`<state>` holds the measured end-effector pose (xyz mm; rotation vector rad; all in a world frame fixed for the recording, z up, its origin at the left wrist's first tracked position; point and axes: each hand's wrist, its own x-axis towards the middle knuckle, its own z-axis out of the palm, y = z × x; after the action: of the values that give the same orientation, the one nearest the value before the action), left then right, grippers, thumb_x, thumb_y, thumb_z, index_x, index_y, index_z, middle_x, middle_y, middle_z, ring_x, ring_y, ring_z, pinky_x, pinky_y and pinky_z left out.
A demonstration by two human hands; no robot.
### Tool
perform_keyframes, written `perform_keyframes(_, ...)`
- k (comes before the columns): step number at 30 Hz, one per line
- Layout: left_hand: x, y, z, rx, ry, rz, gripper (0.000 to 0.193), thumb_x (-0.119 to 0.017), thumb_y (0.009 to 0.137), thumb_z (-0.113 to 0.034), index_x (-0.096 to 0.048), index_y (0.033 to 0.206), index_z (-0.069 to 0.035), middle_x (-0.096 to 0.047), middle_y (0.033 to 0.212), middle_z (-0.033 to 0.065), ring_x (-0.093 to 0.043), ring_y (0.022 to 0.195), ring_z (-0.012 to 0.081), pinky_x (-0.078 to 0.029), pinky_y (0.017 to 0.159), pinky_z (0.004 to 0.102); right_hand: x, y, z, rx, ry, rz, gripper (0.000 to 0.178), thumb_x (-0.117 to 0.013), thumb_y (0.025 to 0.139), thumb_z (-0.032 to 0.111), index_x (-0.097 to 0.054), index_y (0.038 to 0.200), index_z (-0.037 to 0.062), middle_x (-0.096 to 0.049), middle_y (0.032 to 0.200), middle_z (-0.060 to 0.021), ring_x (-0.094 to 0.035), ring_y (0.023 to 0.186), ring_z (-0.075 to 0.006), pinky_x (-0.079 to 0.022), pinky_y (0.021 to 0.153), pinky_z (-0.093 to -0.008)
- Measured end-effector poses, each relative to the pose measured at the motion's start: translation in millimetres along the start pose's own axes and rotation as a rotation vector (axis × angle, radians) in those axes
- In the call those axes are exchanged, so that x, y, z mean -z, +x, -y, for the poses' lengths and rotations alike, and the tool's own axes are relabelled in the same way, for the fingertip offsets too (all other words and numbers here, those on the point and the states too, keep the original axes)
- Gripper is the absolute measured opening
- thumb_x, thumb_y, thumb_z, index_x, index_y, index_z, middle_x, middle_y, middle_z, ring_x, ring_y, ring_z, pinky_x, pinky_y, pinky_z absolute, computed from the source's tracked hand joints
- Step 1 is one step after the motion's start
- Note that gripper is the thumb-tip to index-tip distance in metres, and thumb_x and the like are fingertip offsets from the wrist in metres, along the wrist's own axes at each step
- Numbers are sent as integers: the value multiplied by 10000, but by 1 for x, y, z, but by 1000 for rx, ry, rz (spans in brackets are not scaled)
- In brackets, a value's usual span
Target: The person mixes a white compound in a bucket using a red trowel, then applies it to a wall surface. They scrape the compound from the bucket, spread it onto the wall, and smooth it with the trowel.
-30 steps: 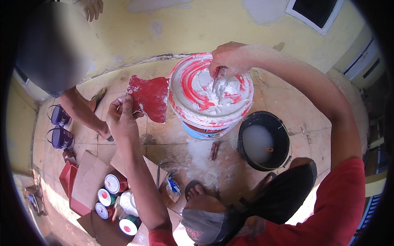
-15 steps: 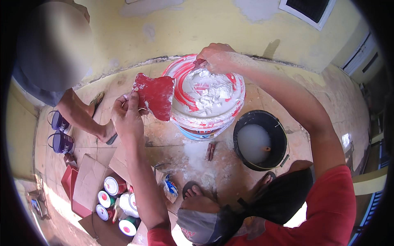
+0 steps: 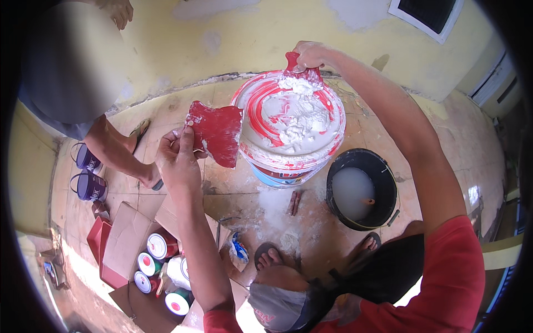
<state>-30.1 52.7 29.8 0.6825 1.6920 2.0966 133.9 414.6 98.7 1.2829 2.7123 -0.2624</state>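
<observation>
My left hand [image 3: 180,158] pinches a broad red putty spreader [image 3: 216,136] by its edge, holding it up left of a large bucket. White smears mark its face and border. In my right hand [image 3: 311,55] is a second red scraper [image 3: 294,64], at the far edge of the same bucket. White paste clings along its lower edge. The bucket's red lid [image 3: 256,105] is coated with streaked white putty [image 3: 302,125], heaped toward the middle and right. Whether the paste on the right scraper still touches the heap, I cannot tell.
A black pail [image 3: 383,191] of cloudy water stands right of the putty bucket. Left are an open cardboard box [image 3: 127,233] with several paint cans, two purple pails [image 3: 91,186] and another person's leg [image 3: 116,150]. White powder [image 3: 272,205] lies on the tiles before a yellow wall [image 3: 250,50].
My right hand has moved away from me to the lid's far edge, and its scraper now shows with paste on it. My left hand keeps its spreader nearly still; the whole view has shifted slightly.
</observation>
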Motion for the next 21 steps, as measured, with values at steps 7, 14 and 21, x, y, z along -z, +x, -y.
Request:
perform_keyframes(7,4,3,-2,2,49,-26,232,-668,1026,-162,-608,1090,53,-716,875,89,-631,646,116,-527,592,243,-23,29,69,301,-36,168,445,-853,780,307,-744,1136,64,-756,1053,-148,-719,933,-336,-562,706,-471)
perform_keyframes(14,-27,14,6,10,67,-27,231,-669,1023,-163,-617,1072,57,-712,867,97,-640,654,119,-539,593,256,-10,-16,57,409,-21,190,477,-841,780,302,-737,1195,90,-757,1126,-161,-700,1052,-334,-518,891,-464)
perform_keyframes(21,-38,12,-4,-24,115,-14,237,-671,1024,-169,-619,1067,58,-712,885,100,-654,684,128,-550,590,268,-33,33,71,422,-80,142,520,-865,740,305,-744,1203,103,-750,1170,-161,-683,1090,-350,-509,929,-456)
